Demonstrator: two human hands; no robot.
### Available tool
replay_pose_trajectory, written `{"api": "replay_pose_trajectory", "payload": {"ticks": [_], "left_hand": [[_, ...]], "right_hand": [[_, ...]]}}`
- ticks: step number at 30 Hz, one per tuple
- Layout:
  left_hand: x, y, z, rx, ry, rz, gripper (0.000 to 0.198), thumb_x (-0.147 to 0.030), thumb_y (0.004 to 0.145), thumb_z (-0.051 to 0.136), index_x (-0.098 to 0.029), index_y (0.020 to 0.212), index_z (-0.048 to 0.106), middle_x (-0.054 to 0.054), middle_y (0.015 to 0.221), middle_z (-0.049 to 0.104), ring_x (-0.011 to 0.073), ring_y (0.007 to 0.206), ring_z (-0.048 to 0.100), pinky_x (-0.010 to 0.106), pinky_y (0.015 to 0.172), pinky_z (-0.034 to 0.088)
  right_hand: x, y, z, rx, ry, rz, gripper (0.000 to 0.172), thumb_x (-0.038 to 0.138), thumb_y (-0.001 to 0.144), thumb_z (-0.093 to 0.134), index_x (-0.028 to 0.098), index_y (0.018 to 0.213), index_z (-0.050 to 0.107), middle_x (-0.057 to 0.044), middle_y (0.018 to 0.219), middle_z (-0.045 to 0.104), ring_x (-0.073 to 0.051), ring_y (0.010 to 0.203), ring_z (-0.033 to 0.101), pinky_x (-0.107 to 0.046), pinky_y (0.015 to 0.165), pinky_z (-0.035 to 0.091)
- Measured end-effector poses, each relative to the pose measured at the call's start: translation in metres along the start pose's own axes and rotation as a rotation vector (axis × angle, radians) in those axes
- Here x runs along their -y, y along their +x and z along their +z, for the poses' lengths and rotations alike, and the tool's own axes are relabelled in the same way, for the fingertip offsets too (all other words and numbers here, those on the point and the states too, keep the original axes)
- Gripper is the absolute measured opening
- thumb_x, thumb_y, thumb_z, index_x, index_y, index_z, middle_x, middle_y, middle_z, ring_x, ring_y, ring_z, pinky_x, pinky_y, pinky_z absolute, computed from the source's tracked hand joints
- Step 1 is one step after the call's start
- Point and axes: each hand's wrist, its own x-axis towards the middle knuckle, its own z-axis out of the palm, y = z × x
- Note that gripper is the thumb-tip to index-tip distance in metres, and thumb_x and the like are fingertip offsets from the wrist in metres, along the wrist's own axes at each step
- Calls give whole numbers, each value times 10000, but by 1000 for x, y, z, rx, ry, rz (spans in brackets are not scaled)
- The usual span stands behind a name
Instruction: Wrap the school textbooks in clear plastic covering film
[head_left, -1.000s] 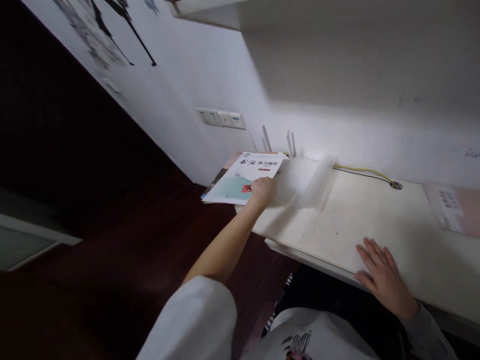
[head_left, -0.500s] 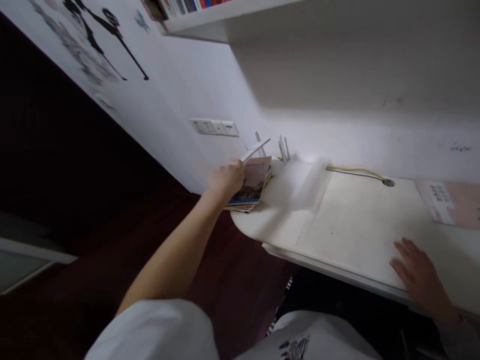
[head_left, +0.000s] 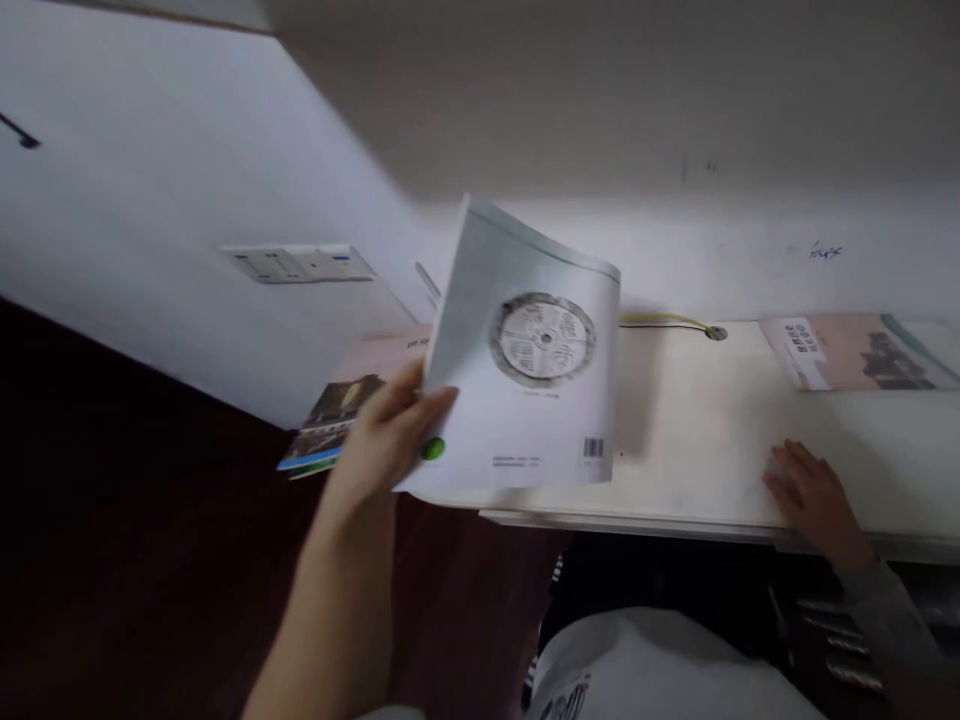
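Observation:
In my left hand [head_left: 390,425] is a thin paperback book [head_left: 547,420], gripped at its left edge between thumb and fingers. It is raised above the desk, its pale back cover facing me with a round dial picture and a barcode. Partly behind my left hand, a stack of books [head_left: 341,400] with a pink and brown top cover sits at the desk's left end. My right hand [head_left: 814,495] rests on the white desk [head_left: 697,430] near its front edge, fingers slightly apart and nothing held.
A pink book [head_left: 847,355] lies flat at the back right of the desk. A yellow cable [head_left: 667,318] runs along the wall into a cable hole [head_left: 716,333]. Wall sockets [head_left: 300,264] are on the left. A shelf [head_left: 562,90] overhangs the desk.
My left hand has lifted the book off to the right of the stack, and its back cover now faces me. The view has swung right. My right hand stays on the desk.

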Motion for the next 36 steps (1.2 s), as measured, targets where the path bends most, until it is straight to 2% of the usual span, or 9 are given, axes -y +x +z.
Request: {"api": "replay_pose_trajectory", "payload": {"ticks": [3, 6, 11, 16, 21, 28, 33, 36], "left_hand": [[30, -2, 34, 165, -104, -108, 557, -349, 604, 654, -206, 1138, 591, 9, 817, 685, 129, 595, 595, 206, 494, 476], [57, -6, 61, 261, -198, -199, 618, -361, 628, 642, -185, 1211, 536, 20, 848, 688, 140, 619, 617, 208, 500, 471], [97, -9, 87, 348, -257, -286, 635, -385, 655, 628, -168, 1239, 500, 16, 818, 692, 150, 632, 631, 232, 554, 484], [123, -4, 92, 383, -208, -319, 629, -421, 652, 626, -163, 1214, 512, 21, 821, 693, 166, 673, 642, 250, 589, 493], [132, -2, 89, 384, -67, -272, 616, -423, 681, 583, -145, 1224, 496, 20, 799, 681, 169, 667, 630, 278, 621, 503], [143, -5, 83, 308, 595, -7, 423, -373, 795, 436, -154, 1131, 571, 52, 865, 666, 211, 806, 618, 342, 774, 482], [145, -12, 85, 239, 890, 15, 455, -333, 855, 409, -121, 1247, 506, 145, 1131, 616, 247, 962, 613, 357, 828, 474], [142, -22, 87, 180, 1075, 100, 480, -351, 886, 403, -110, 1297, 468, 186, 1257, 545, 292, 1076, 564, 396, 856, 470]], "right_hand": [[2, -1, -1, -1, 2, 9, 452, 455, 901, 379, 168, 1219, 524, -153, 1256, 561, -273, 1196, 486, -470, 981, 356], [6, 0, -2, -1, -16, 13, 436, 442, 907, 383, 154, 1195, 538, -151, 1232, 580, -268, 1185, 493, -468, 985, 349], [11, 2, -4, 4, -34, 26, 420, 422, 909, 395, 139, 1176, 551, -146, 1235, 581, -259, 1195, 484, -449, 994, 344], [14, 3, -7, 10, -40, 37, 409, 414, 906, 404, 156, 1188, 550, -140, 1239, 580, -257, 1185, 496, -451, 993, 351], [15, 4, -9, 17, -46, 47, 408, 409, 906, 402, 156, 1187, 555, -144, 1247, 574, -263, 1188, 497, -459, 993, 353], [15, 3, -10, 16, -40, 46, 415, 417, 905, 395, 173, 1202, 551, -143, 1241, 578, -263, 1182, 504, -464, 987, 361], [14, 3, -10, 16, -49, 37, 413, 415, 901, 405, 158, 1186, 558, -143, 1241, 579, -260, 1182, 501, -457, 993, 361], [13, 2, -10, 20, -48, 35, 414, 409, 897, 415, 154, 1189, 558, -142, 1243, 576, -256, 1177, 503, -455, 998, 358]]}}
